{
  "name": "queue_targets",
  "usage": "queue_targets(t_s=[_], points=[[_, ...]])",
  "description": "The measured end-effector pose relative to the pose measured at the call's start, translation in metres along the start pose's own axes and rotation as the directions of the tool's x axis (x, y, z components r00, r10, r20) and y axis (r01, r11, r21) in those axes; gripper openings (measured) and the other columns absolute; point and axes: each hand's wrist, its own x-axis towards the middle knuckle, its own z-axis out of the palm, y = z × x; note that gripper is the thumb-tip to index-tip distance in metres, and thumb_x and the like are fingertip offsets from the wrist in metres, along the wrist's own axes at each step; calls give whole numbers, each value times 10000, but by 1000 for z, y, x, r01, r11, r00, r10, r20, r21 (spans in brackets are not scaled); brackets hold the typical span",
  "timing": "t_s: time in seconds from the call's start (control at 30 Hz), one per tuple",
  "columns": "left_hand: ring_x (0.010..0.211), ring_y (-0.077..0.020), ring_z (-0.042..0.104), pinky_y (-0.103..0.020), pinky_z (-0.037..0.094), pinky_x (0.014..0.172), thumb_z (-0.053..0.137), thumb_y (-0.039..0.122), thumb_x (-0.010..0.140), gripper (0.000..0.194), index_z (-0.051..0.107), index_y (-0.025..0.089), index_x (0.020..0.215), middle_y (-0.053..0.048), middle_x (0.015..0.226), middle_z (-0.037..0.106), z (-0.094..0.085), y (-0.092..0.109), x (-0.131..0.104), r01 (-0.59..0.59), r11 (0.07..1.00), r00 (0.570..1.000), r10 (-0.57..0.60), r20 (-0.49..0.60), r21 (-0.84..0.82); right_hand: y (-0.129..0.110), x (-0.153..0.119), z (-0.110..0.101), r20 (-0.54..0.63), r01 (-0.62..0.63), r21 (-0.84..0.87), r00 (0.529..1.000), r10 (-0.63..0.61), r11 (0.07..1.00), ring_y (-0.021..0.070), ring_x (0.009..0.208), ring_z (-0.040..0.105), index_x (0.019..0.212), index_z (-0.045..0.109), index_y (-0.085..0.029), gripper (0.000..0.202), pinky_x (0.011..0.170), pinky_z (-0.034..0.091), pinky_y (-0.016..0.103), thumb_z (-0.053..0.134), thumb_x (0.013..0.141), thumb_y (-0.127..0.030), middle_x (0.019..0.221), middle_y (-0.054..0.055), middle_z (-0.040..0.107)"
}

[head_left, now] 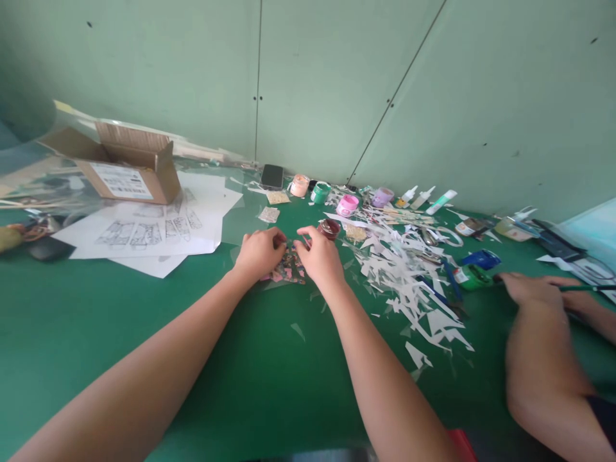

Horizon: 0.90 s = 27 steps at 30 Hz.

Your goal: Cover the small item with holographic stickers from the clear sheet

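My left hand (261, 254) is at the left edge of a small multicoloured piece (283, 273) with pink, dark and pale bits, lying on the green table. Its thumb and fingers are curled together in a pinch, and what they hold is too small to make out. Over the right side of the same piece is my right hand (321, 255). Its index finger and thumb come close together at the piece's upper edge; anything between them is too small to name. Just behind my right hand stands a jar of dark red paint (329, 228). My hands partly cover the multicoloured piece.
Paper scraps (409, 276) litter the right. Behind are pink (347, 205) and green paint jars (320, 192) and a phone (272, 176). A cardboard box (166, 173) stands on printed sheets (202, 224) at left. A co-worker's hand (529, 289) is beside another green jar (474, 276).
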Motion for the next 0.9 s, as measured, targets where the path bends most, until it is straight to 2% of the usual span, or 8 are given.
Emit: queue_targets(t_s=[0.1, 0.27, 0.43, 0.53, 0.6, 0.7, 0.77, 0.9], points=[[1047, -311, 689, -456, 455, 963, 539, 243, 841, 256, 713, 225, 1029, -73, 1010, 783, 1, 0, -1, -15, 1000, 1000, 15, 5, -2, 0, 0, 3, 13, 19, -24, 1000, -19, 1000, 256, 850, 711, 1142, 698, -267, 247, 706, 491, 308, 622, 907, -280, 930, 69, 766], [1051, -318, 683, -469, 439, 972, 538, 245, 837, 242, 713, 238, 1003, -65, 1021, 785, 1, 2, -2, -21, 1000, 1000, 21, 13, 2, -1, 0, 9, 49, -14, -39, 999, 16, 999, 236, 790, 690, 968, 722, -288, 147, 649, 438, 280, 581, 928, -298, 866, 38, 760], [1077, -308, 673, -462, 435, 977, 541, 216, 835, 243, 706, 238, 1011, -65, 1050, 780, 1, 2, -1, -15, 1000, 1000, 15, 21, 0, 1, 3, 9, -130, -1, 117, 991, 17, 993, 208, 777, 665, 942, 691, -256, 177, 667, 430, 264, 528, 944, -326, 847, 33, 736], [1091, -307, 670, -462, 428, 984, 548, 220, 842, 242, 704, 232, 1027, -68, 1063, 776, 1, 1, 0, -16, 1000, 999, 17, 31, -13, 7, 5, 1, -216, 25, 138, 976, 5, 990, 210, 749, 638, 821, 655, -222, 263, 681, 434, 275, 488, 955, -375, 797, 52, 709], [1094, -309, 666, -464, 424, 983, 551, 225, 849, 241, 704, 228, 1035, -68, 1070, 776, 1, 1, 0, -13, 1000, 999, 14, 30, -21, 12, 7, -5, -182, -15, 102, 983, 33, 995, 217, 721, 628, 750, 624, -215, 271, 683, 440, 289, 497, 941, -361, 749, 59, 689], [1101, -306, 655, -458, 416, 982, 542, 225, 860, 232, 703, 235, 1026, -65, 1065, 777, 0, -1, 0, 3, 1000, 1000, -3, 1, -3, 19, 10, -10, -81, -128, 89, 988, 135, 988, 230, 803, 670, 852, 640, -195, 72, 739, 473, 303, 568, 853, -202, 870, 87, 725], [1100, -300, 652, -451, 414, 981, 535, 226, 865, 226, 705, 242, 1014, -61, 1058, 776, -1, -1, 0, 20, 1000, 1000, -20, -24, 4, 23, 12, -12, -4, -171, 95, 985, 172, 981, 230, 863, 691, 946, 647, -180, 166, 791, 492, 313, 553, 826, -115, 954, 104, 742], [1087, -300, 655, -456, 414, 976, 542, 242, 870, 216, 706, 237, 1012, -60, 1046, 774, -1, -2, 0, 32, 999, 999, -32, -33, -16, 21, 10, -14, 60, -84, 189, 995, 74, 978, 165, 637, 665, 1120, 618, -192, 272, 695, 514, 295, 431, 933, -125, 880, 56, 750]])
